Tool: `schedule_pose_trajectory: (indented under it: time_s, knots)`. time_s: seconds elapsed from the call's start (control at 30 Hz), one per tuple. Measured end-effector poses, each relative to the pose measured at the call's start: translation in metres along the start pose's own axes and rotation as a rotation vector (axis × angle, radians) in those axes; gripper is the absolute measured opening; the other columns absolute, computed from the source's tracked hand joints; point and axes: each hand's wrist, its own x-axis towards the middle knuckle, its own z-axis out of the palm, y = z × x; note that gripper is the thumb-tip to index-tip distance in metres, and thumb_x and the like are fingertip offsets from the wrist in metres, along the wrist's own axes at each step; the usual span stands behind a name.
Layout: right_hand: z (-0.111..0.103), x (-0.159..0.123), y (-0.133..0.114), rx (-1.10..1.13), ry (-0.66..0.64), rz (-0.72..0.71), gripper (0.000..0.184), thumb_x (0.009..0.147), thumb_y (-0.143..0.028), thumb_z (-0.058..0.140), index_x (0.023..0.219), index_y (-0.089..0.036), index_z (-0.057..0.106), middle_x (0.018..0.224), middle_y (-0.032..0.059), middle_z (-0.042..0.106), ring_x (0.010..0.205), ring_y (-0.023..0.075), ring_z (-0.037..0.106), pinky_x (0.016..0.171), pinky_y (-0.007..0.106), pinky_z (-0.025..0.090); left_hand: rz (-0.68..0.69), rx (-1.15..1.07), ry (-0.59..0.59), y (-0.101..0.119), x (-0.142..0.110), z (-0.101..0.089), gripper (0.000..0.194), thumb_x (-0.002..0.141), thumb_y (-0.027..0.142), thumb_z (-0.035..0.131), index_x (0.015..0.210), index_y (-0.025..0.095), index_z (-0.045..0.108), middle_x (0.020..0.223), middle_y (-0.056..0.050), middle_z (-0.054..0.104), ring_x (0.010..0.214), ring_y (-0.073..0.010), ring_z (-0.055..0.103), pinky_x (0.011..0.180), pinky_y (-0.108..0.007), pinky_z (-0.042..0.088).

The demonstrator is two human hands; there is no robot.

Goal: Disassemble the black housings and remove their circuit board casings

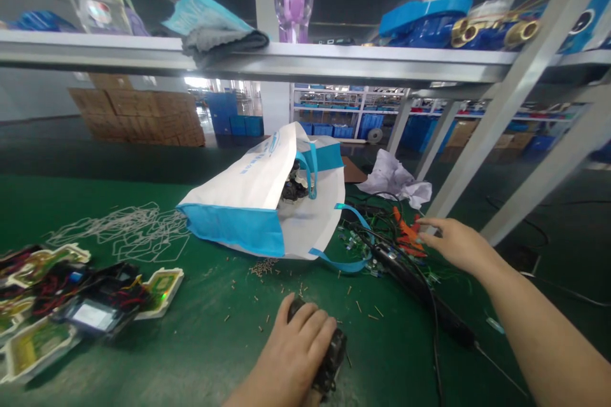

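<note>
My left hand (300,343) is wrapped around a black plastic device (333,356) at the near edge of the table, its fingers over the top. At the right, my right hand (456,241) reaches in with thumb and forefinger apart, beside the orange handles (407,232) of a hand tool; its other fingers are partly hidden. The tool's head is lost among cables. Below it lies a long black corded tool (415,280), possibly an electric screwdriver. A white and blue bag (238,187) lies on its side, with dark parts (294,187) showing in its mouth.
Small screws (263,266) are scattered before the bag. At left lie a tangle of white wire-like strands (128,229) and opened devices with circuit boards (95,311). Crumpled white paper (396,179) sits by the metal frame (482,146). A shelf (334,63) crosses above, holding bottles and blue meters.
</note>
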Motion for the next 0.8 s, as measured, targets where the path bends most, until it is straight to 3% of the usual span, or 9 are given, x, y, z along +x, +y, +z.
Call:
schedule_pose_trajectory:
  time_s: [0.1,0.2,0.3,0.4,0.57,0.67,0.8]
  knots:
    - [0.01,-0.032,-0.021,-0.121,0.008,-0.071,0.021,0.073,-0.031,0.049,0.084,-0.02,0.063,0.086,0.0061,0.062,0.078,0.0241,0.057,0.07,0.034,0.042,-0.018,0.009,-0.083,0.006,0.002,-0.004,0.072,0.068,0.026,0.061,0.131,0.02,0.026,0.126,-0.01,0.044,0.116,-0.0293,0.035,0.101,-0.059,0.014]
    - [0.035,-0.06,-0.034,-0.332,-0.181,-0.214,0.023,0.082,-0.028,0.044,0.095,-0.021,0.061,0.089,0.0031,0.062,0.081,0.0184,0.058,0.074,0.026,0.045,-0.022,-0.041,-0.085,0.004,0.0,-0.007,0.089,0.061,0.051,0.068,0.132,0.02,0.024,0.128,-0.014,0.04,0.119,-0.0331,0.032,0.099,-0.061,0.015]
    - [0.067,-0.068,-0.028,-0.5,-0.221,-0.206,0.035,0.079,-0.017,0.048,0.112,-0.007,0.052,0.102,0.0156,0.055,0.095,0.0251,0.054,0.083,0.032,0.042,-0.093,-0.105,-0.03,-0.004,-0.004,-0.013,0.104,0.051,0.064,0.068,0.133,0.019,0.022,0.132,-0.016,0.033,0.123,-0.0355,0.025,0.1,-0.06,0.015]
    - [0.085,-0.063,-0.01,-0.598,-0.18,-0.1,0.042,0.076,-0.01,0.046,0.116,0.002,0.045,0.101,0.025,0.051,0.093,0.0331,0.053,0.078,0.042,0.043,-0.194,-0.165,-0.047,-0.016,-0.006,-0.02,0.107,0.047,0.062,0.071,0.133,0.022,0.022,0.138,-0.015,0.025,0.126,-0.0347,0.019,0.101,-0.057,0.016]
    - [0.091,-0.05,0.017,-0.64,-0.214,0.031,0.045,0.077,-0.011,0.044,0.121,-0.003,0.04,0.091,0.0212,0.053,0.079,0.0302,0.059,0.065,0.039,0.046,-0.208,-0.258,-0.167,-0.024,-0.005,-0.028,0.095,0.051,0.051,0.074,0.13,0.022,0.03,0.134,-0.012,0.033,0.122,-0.0306,0.028,0.101,-0.052,0.019]
    - [0.09,-0.047,0.026,-0.605,-0.213,0.072,0.044,0.076,-0.011,0.045,0.12,-0.004,0.042,0.088,0.0197,0.055,0.074,0.0287,0.06,0.06,0.036,0.046,-0.249,-0.274,-0.125,-0.021,-0.004,-0.025,0.09,0.048,0.049,0.076,0.125,0.023,0.038,0.127,-0.011,0.039,0.115,-0.0301,0.035,0.098,-0.049,0.026]
    - [0.073,-0.046,0.025,-0.478,-0.099,0.017,0.041,0.07,-0.014,0.056,0.11,-0.01,0.05,0.088,0.0149,0.054,0.081,0.0286,0.058,0.068,0.035,0.045,-0.363,-0.269,-0.024,-0.011,-0.003,-0.012,0.087,0.039,0.047,0.081,0.116,0.023,0.046,0.114,-0.009,0.044,0.103,-0.0291,0.041,0.089,-0.045,0.038]
